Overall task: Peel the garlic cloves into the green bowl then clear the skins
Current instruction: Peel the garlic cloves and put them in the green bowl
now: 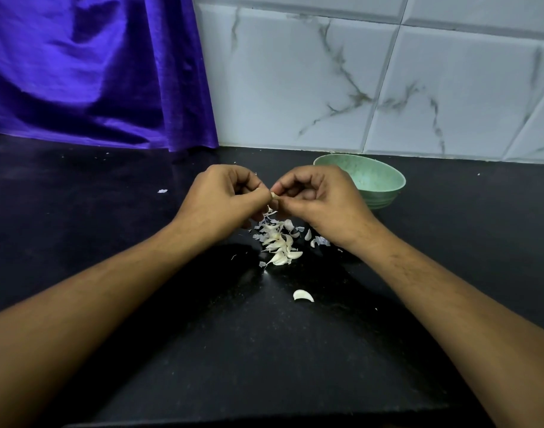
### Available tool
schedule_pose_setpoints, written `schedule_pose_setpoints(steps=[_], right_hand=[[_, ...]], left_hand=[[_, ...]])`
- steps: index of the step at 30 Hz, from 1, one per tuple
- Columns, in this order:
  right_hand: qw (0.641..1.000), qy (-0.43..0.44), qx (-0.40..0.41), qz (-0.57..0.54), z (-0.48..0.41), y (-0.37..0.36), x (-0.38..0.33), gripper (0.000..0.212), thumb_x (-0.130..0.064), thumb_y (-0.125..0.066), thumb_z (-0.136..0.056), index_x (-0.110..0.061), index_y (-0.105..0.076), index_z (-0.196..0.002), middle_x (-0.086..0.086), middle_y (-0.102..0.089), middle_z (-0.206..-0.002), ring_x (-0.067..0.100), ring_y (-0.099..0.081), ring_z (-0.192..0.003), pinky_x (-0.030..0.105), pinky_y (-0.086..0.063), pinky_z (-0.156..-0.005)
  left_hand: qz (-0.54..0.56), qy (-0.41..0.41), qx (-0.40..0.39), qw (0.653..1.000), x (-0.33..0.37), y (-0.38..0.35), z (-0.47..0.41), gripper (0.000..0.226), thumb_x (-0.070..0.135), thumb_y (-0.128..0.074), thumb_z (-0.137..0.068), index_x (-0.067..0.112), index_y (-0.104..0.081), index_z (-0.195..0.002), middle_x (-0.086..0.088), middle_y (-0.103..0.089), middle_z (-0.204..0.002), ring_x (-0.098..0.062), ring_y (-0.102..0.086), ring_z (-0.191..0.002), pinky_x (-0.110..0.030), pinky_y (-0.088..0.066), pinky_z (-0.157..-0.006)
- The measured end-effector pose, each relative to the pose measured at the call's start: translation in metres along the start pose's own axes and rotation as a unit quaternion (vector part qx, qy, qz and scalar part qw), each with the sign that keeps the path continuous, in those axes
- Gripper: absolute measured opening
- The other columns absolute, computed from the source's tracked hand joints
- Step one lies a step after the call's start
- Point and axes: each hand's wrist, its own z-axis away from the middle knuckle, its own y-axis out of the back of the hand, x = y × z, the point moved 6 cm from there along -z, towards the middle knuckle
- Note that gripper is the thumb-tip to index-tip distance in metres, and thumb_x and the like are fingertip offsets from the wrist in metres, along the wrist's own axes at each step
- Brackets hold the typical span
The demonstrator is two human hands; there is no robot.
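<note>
Together, the left hand [224, 196] and right hand [317, 196] pinched one garlic clove [274, 195] above the counter [110, 242], over a heap of cloves and skins [280, 242]. Behind the right hand stood the green bowl [372, 180] (partly hidden), near the counter's back edge; a purple cloth [94, 72] hung at the back-left.

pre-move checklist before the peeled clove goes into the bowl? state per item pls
1. Clove pinched between left hand and right hand: ok.
2. Clove fully peeled: cannot tell, fingers hide most of it.
3. Green bowl upright, close beside the right hand: ok.
4. Path to the bowl unobstructed: ok.
5. Bowl contents: cannot tell, inside mostly hidden.
6. Skins cleared: not ok, the pile of cloves and skins and a stray clove lie on the black counter.
</note>
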Motion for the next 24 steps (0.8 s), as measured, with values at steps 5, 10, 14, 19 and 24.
schedule_pose_setpoints(steps=[5, 10, 14, 19, 24], right_hand=[[0.999, 0.005, -0.004, -0.032, -0.001, 0.000, 0.003, 0.011, -0.013, -0.083, -0.084, -0.011, -0.079, -0.095, 0.011, -0.078, -0.084, 0.034, -0.077, -0.080, 0.051, -0.063, -0.079], [0.988, 0.000, 0.023, -0.153, -0.001, 0.006, -0.004, 0.011, 0.000, -0.074, -0.089, -0.004, -0.075, -0.099, 0.008, -0.074, -0.078, 0.015, -0.071, -0.071, 0.026, -0.060, -0.066], [0.987, -0.016, 0.033, -0.159, -0.003, 0.012, -0.001, 0.014, -0.003, -0.070, -0.094, -0.004, -0.074, -0.108, 0.007, -0.074, -0.082, 0.019, -0.072, -0.070, 0.035, -0.064, -0.070], [0.999, 0.004, 0.010, -0.052, -0.003, 0.008, 0.002, 0.017, 0.000, -0.072, -0.093, -0.008, -0.077, -0.107, 0.011, -0.079, -0.091, 0.022, -0.074, -0.075, 0.025, -0.059, -0.068], [0.999, 0.026, 0.005, 0.037, -0.002, 0.009, 0.000, 0.016, -0.008, -0.076, -0.091, -0.013, -0.080, -0.106, 0.000, -0.080, -0.090, 0.016, -0.077, -0.078, 0.030, -0.061, -0.075]], left_hand=[[0.058, 0.029, -0.013, 0.998, -0.002, -0.002, -0.002, 0.012, 0.009, -0.067, -0.089, 0.003, -0.072, -0.079, -0.010, -0.076, -0.073, -0.018, -0.073, -0.067, -0.033, -0.058, -0.064], [0.069, 0.046, -0.025, 0.996, -0.011, -0.002, -0.002, 0.015, 0.008, -0.064, -0.091, 0.005, -0.071, -0.078, -0.012, -0.075, -0.072, -0.027, -0.074, -0.071, -0.041, -0.062, -0.068], [0.112, 0.042, -0.033, 0.992, -0.011, -0.003, -0.001, 0.017, 0.014, -0.063, -0.099, 0.000, -0.070, -0.094, -0.012, -0.074, -0.081, -0.027, -0.072, -0.074, -0.037, -0.058, -0.064], [0.151, 0.016, -0.045, 0.987, -0.003, -0.005, 0.001, 0.030, 0.029, -0.066, -0.101, 0.000, -0.071, -0.101, -0.018, -0.075, -0.096, -0.019, -0.069, -0.073, -0.032, -0.057, -0.060], [0.142, 0.021, -0.049, 0.988, -0.005, -0.005, 0.001, 0.017, 0.018, -0.073, -0.095, 0.002, -0.076, -0.100, -0.017, -0.077, -0.091, -0.021, -0.071, -0.075, -0.028, -0.058, -0.059]])
